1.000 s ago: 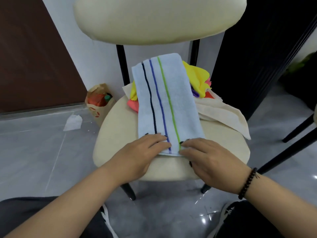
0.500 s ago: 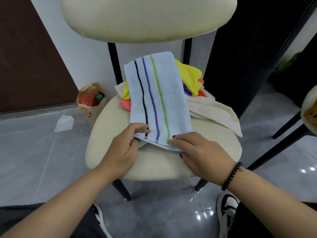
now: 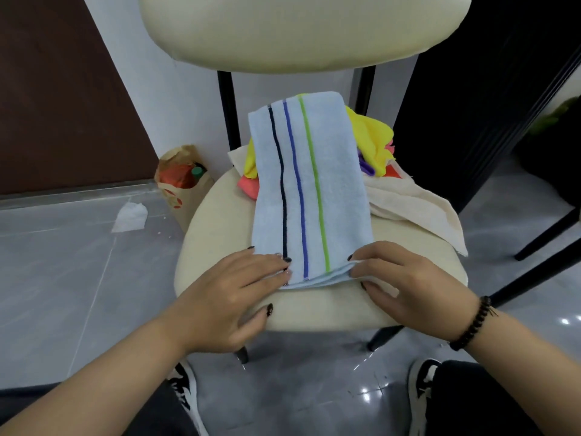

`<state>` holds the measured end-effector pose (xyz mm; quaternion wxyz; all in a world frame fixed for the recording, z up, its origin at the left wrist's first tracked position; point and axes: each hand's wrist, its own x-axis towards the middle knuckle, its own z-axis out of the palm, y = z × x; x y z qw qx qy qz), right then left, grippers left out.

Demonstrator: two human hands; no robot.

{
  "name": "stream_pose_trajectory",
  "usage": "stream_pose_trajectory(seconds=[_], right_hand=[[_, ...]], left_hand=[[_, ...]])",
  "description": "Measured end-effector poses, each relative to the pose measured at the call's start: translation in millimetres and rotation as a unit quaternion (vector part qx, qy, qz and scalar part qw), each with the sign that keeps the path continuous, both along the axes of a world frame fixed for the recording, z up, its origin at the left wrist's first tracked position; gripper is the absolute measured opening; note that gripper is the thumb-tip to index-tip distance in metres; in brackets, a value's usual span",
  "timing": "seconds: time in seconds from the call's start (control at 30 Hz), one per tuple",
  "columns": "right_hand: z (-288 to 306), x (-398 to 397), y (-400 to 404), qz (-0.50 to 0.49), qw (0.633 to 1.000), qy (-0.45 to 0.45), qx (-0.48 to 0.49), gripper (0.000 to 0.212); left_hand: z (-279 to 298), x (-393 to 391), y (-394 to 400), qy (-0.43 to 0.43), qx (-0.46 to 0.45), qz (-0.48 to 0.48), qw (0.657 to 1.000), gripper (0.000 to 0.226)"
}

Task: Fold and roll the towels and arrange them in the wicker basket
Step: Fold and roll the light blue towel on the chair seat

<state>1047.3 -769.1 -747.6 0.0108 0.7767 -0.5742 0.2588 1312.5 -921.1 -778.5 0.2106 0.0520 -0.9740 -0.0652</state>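
Note:
A light blue towel (image 3: 311,187) with black, blue and green stripes lies folded lengthwise on the cream chair seat (image 3: 213,221). My left hand (image 3: 232,294) lies flat on the towel's near left corner, fingers straight. At the near right corner my right hand (image 3: 405,284) pinches the towel's layered edge between fingers and thumb. Behind the striped towel lies a pile of other towels: yellow (image 3: 372,136), pink (image 3: 248,187) and beige (image 3: 415,202). No wicker basket is in view.
The chair's cream backrest (image 3: 301,29) hangs over the top of the view. A brown paper bag (image 3: 179,184) and a white tissue (image 3: 130,214) lie on the grey floor to the left. Black chair legs (image 3: 540,237) stand at right.
My left hand let go of the lifted near left corner and now lies flat on it. My right hand now pinches the near right edge.

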Motion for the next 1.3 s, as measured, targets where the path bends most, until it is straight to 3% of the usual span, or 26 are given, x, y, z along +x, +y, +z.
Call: stream_pose_trajectory(seconds=[0.3, 0.5, 0.83, 1.03, 1.23, 1.3], right_hand=[[-4.4, 6.5, 13.1, -0.064, 0.993, -0.092, -0.020, 0.006], [0.3, 4.6, 0.2, -0.126, 0.974, -0.188, -0.017, 0.029], [-7.3, -0.9, 1.2, -0.039, 0.997, -0.073, -0.008, 0.022], [-12.8, 3.4, -5.5, -0.071, 0.993, -0.082, -0.036, 0.029], [-13.8, 2.2, -11.4, -0.064, 0.992, 0.084, -0.065, 0.022], [-12.0, 1.8, -11.5, -0.072, 0.991, 0.084, -0.069, 0.019]], left_hand=[[8.4, -9.7, 0.3, 0.037, 0.021, 0.059, 0.997, 0.043], [5.9, -23.5, -5.2, 0.062, -0.045, 0.068, 0.995, 0.033], [10.2, -27.2, -7.0, 0.049, -0.141, 0.041, 0.988, 0.050], [17.6, -23.7, -3.2, -0.018, -0.075, 0.012, 0.997, 0.044], [11.6, -23.8, -7.6, -0.009, -0.127, 0.000, 0.992, 0.037], [12.0, -20.8, -7.5, -0.009, -0.119, -0.008, 0.993, 0.032]])
